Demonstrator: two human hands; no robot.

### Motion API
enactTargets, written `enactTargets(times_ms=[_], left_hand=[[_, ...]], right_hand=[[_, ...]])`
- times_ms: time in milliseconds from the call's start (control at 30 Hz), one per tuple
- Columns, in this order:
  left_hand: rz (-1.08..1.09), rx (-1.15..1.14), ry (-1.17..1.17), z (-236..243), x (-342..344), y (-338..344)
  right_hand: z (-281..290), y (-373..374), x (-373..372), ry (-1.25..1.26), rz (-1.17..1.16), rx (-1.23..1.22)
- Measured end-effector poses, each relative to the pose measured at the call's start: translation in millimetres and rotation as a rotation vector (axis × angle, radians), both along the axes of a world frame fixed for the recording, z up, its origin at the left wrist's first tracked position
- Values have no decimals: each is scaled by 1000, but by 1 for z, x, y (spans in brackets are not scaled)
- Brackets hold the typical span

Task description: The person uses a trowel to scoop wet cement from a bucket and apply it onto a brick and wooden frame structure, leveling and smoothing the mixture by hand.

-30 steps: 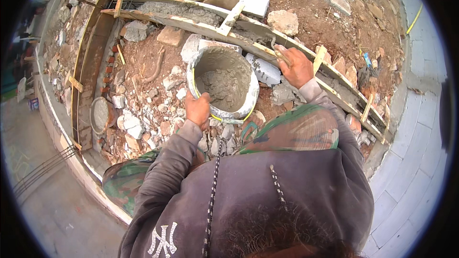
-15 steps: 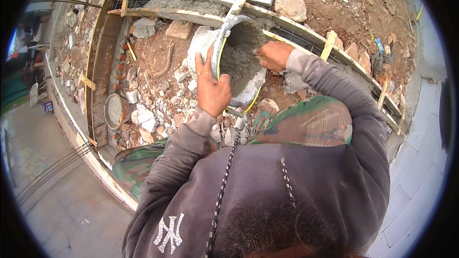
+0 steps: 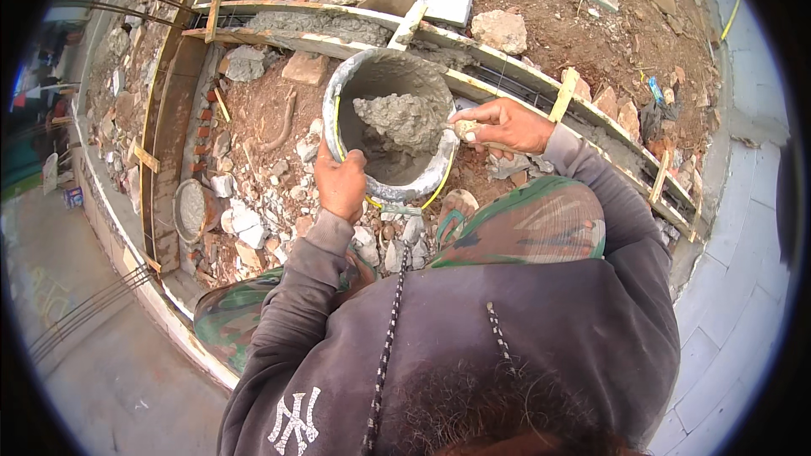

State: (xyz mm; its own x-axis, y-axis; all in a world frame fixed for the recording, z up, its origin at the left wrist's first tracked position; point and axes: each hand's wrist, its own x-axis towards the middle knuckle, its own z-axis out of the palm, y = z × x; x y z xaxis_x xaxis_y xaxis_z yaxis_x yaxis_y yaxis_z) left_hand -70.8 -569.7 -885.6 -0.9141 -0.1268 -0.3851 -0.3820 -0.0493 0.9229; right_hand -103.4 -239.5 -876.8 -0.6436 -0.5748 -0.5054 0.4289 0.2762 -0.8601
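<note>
1. Trowel (image 3: 465,128) is held across the right rim of the bucket (image 3: 442,162), its long axis running roughly left to right; the handle is pointed right, and the blade, pointed left over the mouth, is hidden under heaped mortar (image 3: 404,122).
2. The trowel's handle is gripped by the closed fingers of the right hand (image 3: 512,126).
3. The bucket's left rim is gripped by the left hand (image 3: 340,187), its fingers bent around the edge.
4. The bucket's mouth is turned up toward the head camera; whether its base is level cannot be told. Its yellow-wired handle (image 3: 400,210) is hung on the near side.
5. The bucket is set among rubble (image 3: 245,224) and reddish soil, in front of the person's bent knees. Just beyond it, formwork (image 3: 317,42) is laid diagonally, braced by short cleats (image 3: 564,95) and partly filled with grey mortar.
6. To the left, a small pail (image 3: 191,209) is seen near a second board channel (image 3: 173,118); farther out, the site is bordered by a concrete floor (image 3: 110,380). To the right, grey paving (image 3: 726,262) is seen.
</note>
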Motion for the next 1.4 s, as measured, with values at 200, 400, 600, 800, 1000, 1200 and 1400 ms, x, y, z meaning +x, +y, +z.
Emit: enactTargets(times_ms=[200, 400, 600, 800, 1000, 1200, 1400], left_hand=[[84, -13, 48, -14, 1, -4], [38, -172, 70, -34, 7, -18], [-28, -495, 271, -5, 0, -14], [-93, -760, 452, 43, 15, 21], [-57, -482, 526, 61, -8, 2], [-121, -380, 439, 59, -10, -10], [-83, -260, 344, 42, -10, -14]], right_hand=[[-22, 32, -11, 686, -316, 230], [-84, 24, -2, 987, -253, 982], [-13, -4, 26, 1035, -136, 712], [-5, -74, -28, 1338, 171, 907], [40, -95, -82, 813, 386, 736], [-5, -77, -71, 234, 420, 259], [-16, -62, -25, -182, 141, -52]])
